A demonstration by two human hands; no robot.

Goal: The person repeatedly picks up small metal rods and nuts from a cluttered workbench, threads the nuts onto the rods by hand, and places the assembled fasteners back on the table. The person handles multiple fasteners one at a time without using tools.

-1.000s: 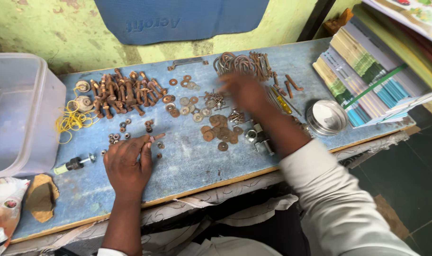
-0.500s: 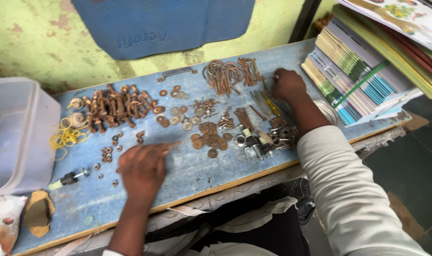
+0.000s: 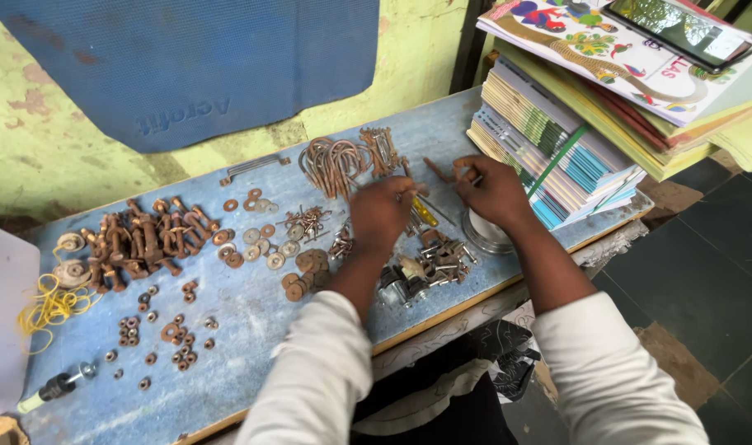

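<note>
A blue board (image 3: 252,321) is spread with sorted rusty hardware. My left hand (image 3: 384,213) hovers with curled fingers over the middle right of the board, next to a yellow-handled screwdriver (image 3: 425,213) and just below a bunch of rusty U-shaped hooks (image 3: 335,161). What it grips, if anything, is hidden. My right hand (image 3: 493,191) is close beside it, near the book stack, fingertips pinched on a small rusty part (image 3: 465,171). A round metal lid (image 3: 480,237) lies partly under that wrist. Shiny screws and fittings (image 3: 432,262) sit below both hands.
Rusty bolts (image 3: 141,241), washers (image 3: 260,243), small nuts (image 3: 157,330) and yellow rubber bands (image 3: 50,305) cover the left half. A metal handle (image 3: 252,167) lies at the back. Stacked books (image 3: 574,140) with a phone (image 3: 681,29) on top stand at right. A plastic tub (image 3: 1,330) borders the left.
Both hands have shifted right: the left hand left the nuts area for the screwdriver, and the right hand came to rest by the books, pinching a small part. The view also swung right.
</note>
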